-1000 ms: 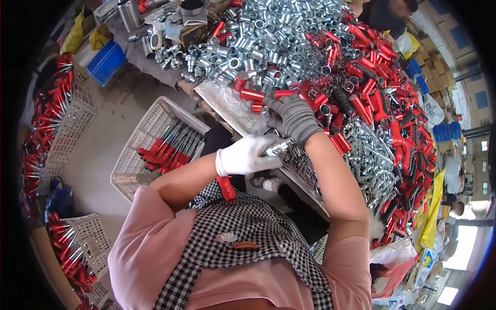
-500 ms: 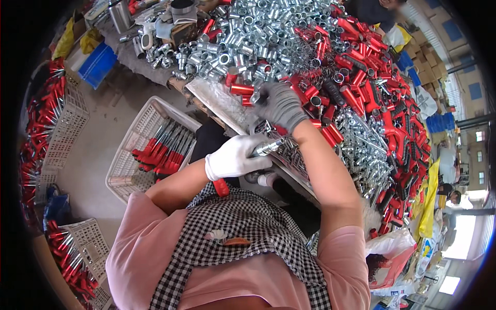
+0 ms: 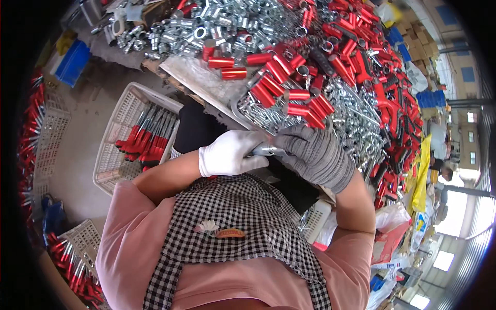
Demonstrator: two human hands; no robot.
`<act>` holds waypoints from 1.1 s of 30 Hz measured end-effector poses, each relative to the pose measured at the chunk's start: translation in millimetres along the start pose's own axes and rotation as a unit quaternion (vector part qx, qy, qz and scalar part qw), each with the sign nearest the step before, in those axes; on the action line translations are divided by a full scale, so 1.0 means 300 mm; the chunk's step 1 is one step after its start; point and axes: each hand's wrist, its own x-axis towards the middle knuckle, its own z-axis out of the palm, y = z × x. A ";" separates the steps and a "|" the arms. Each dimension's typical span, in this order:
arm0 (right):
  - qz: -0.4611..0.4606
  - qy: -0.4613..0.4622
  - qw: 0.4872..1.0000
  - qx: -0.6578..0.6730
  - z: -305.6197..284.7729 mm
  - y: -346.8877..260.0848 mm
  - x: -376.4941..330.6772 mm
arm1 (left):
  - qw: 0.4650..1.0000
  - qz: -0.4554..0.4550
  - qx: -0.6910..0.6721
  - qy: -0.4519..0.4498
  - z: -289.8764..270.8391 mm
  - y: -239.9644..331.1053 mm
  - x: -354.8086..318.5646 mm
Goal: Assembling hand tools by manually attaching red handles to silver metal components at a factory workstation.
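My left hand [image 3: 233, 153], in a white glove, is closed around a silver metal tool part [image 3: 265, 150] in front of my apron. A bit of red below that wrist looks like the part's handle. My right hand [image 3: 309, 153], in a grey knit glove, has its fingers drawn together at the part's outer end. Whatever small piece they may pinch there is hidden. Just beyond both hands, red tubes [image 3: 268, 88] and a heap of thin metal pins [image 3: 261, 114] lie on the workbench [image 3: 191, 77].
Silver metal sleeves [image 3: 206, 26] are heaped at the bench's far side, with red handles [image 3: 385, 124] to the right. A white crate [image 3: 111, 150] of red-handled tools stands on the floor at my left. More such crates [image 3: 54, 139] line the far left.
My right hand has come back from the heap of red tubes to the end of the metal part. My left hand keeps its hold, and the view has shifted slightly.
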 end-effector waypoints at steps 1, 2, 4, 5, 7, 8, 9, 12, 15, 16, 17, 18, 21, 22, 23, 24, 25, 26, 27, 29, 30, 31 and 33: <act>0.016 0.004 1.000 -0.013 -0.009 0.001 0.002 | 0.998 0.041 -0.002 0.047 0.019 -0.013 0.001; 0.024 0.003 1.000 -0.013 0.004 0.004 -0.012 | 0.998 0.044 -0.007 0.042 0.023 -0.010 0.002; 0.097 -0.030 0.994 -0.028 0.033 0.008 -0.028 | 0.999 0.048 0.017 0.012 0.029 0.000 0.004; 0.153 -0.116 0.981 -0.031 0.035 0.009 -0.019 | 0.999 0.049 0.014 0.010 0.040 0.001 0.006; 0.168 -0.120 0.978 -0.036 0.021 -0.019 -0.005 | 0.998 0.047 0.021 0.034 0.051 0.001 0.002; 0.184 -0.122 0.974 -0.042 0.013 -0.030 -0.001 | 0.998 0.045 0.022 0.034 0.051 0.002 0.004; 0.182 -0.122 0.975 -0.040 0.006 -0.039 0.003 | 0.998 0.051 0.020 0.043 0.048 0.001 0.005; 0.138 0.010 0.988 -0.064 0.017 -0.045 -0.014 | 0.997 0.053 0.008 0.053 0.047 0.005 -0.003; -0.021 0.162 0.986 0.016 0.018 -0.010 -0.025 | 0.998 0.043 0.000 0.055 0.048 0.005 -0.010; -0.019 0.111 0.993 0.047 0.050 0.004 -0.052 | 0.998 0.035 0.004 0.054 0.047 0.003 -0.012; -0.019 0.112 0.992 0.047 0.041 0.007 -0.072 | 0.998 0.035 0.005 0.054 0.046 0.006 -0.007; 0.064 0.068 0.995 0.033 0.021 -0.004 -0.083 | 0.998 0.040 0.003 0.042 0.048 0.014 0.000; 0.030 0.161 0.985 -0.053 0.055 0.026 -0.111 | 0.998 0.048 -0.003 0.035 0.056 0.010 -0.012; 0.087 0.139 0.986 0.037 0.018 -0.013 -0.107 | 0.998 0.050 -0.009 0.043 0.060 0.005 -0.016; 0.143 0.116 0.975 0.128 0.001 -0.036 -0.101 | 0.998 0.049 -0.009 0.044 0.060 0.003 -0.013; 0.040 0.185 0.979 0.074 0.036 -0.012 -0.090 | 0.997 0.057 -0.001 0.047 0.059 0.004 -0.005; 0.042 0.186 0.979 0.073 0.047 -0.013 -0.094 | 0.997 0.065 0.007 0.050 0.060 0.005 0.000; 0.008 0.161 0.987 0.018 0.051 -0.020 -0.090 | 0.997 0.066 0.007 0.048 0.066 0.007 0.002; -0.028 0.135 0.990 -0.036 0.050 -0.026 -0.088 | 0.997 0.066 0.008 0.046 0.073 0.007 -0.001; 0.067 0.087 0.992 0.069 0.021 -0.038 -0.095 | 0.997 0.066 0.010 0.043 0.079 0.015 -0.005; 0.070 0.119 0.987 0.083 0.035 -0.016 -0.113 | 0.997 0.062 0.000 0.037 0.077 0.022 -0.004; 0.073 0.150 0.981 0.097 0.039 -0.002 -0.125 | 0.998 0.058 -0.010 0.032 0.075 0.026 -0.002; 0.117 0.113 0.979 0.124 0.022 -0.022 -0.137 | 0.997 0.067 -0.005 0.038 0.073 0.026 0.001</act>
